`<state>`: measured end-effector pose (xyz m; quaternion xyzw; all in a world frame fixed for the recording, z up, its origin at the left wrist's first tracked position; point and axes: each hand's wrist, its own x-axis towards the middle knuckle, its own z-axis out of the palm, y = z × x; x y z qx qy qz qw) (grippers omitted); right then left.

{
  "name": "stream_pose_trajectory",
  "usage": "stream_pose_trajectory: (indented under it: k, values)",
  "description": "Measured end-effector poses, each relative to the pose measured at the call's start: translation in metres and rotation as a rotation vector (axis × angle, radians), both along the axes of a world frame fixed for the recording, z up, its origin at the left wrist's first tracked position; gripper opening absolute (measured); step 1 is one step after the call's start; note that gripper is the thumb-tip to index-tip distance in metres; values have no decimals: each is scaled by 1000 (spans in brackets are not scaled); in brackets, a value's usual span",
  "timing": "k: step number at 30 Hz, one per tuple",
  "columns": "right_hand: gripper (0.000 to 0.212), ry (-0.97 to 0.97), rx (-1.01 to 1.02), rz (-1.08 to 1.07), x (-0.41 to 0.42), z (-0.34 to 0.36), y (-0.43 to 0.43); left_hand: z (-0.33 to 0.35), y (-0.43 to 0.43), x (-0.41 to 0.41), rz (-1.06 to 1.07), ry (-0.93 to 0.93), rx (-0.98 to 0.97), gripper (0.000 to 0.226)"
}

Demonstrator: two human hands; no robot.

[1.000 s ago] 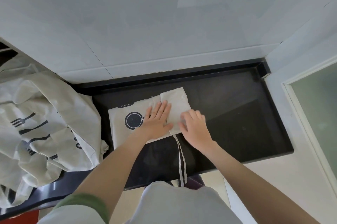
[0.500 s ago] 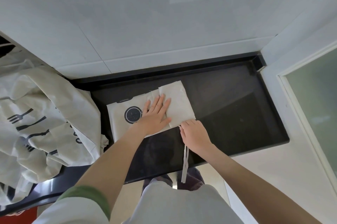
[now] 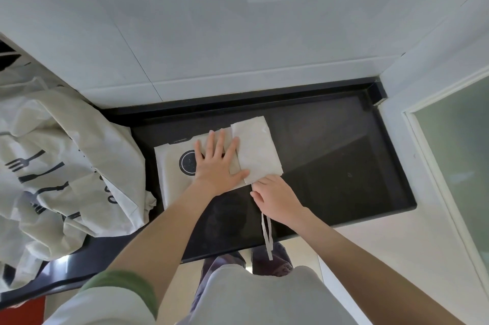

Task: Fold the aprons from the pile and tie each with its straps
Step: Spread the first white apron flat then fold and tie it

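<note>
A folded cream apron [image 3: 258,150] with a round dark print lies flat on the black counter [image 3: 344,165]. My left hand [image 3: 217,163] presses on its middle with fingers spread and straight. My right hand [image 3: 275,199] sits at the apron's near right corner, fingers curled round the white straps [image 3: 267,234], which trail from under the hand over the counter's front edge.
A loose pile of cream aprons [image 3: 53,165] printed with dark cutlery covers the counter's left end. A white tiled wall [image 3: 238,33] stands behind. A frosted glass door [image 3: 460,152] is at the right.
My right hand slid off the folded apron toward me and took hold of the straps at its near corner. The left hand stayed pressed on the apron.
</note>
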<state>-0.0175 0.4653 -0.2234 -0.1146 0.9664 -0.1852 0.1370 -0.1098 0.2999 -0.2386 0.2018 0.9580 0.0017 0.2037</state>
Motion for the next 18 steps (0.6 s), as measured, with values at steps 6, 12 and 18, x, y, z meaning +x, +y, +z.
stream_pose_trajectory:
  k: [6,12,18]
  values:
    - [28,-64,43,124,-11,3,-5,0,-5,-8,49,4,-22,99]
    - [24,-79,24,224,-11,2,-13,-3,-7,-14,32,-95,-13,103]
    - [20,-78,72,112,-11,8,6,-3,-8,-16,28,-127,-2,105]
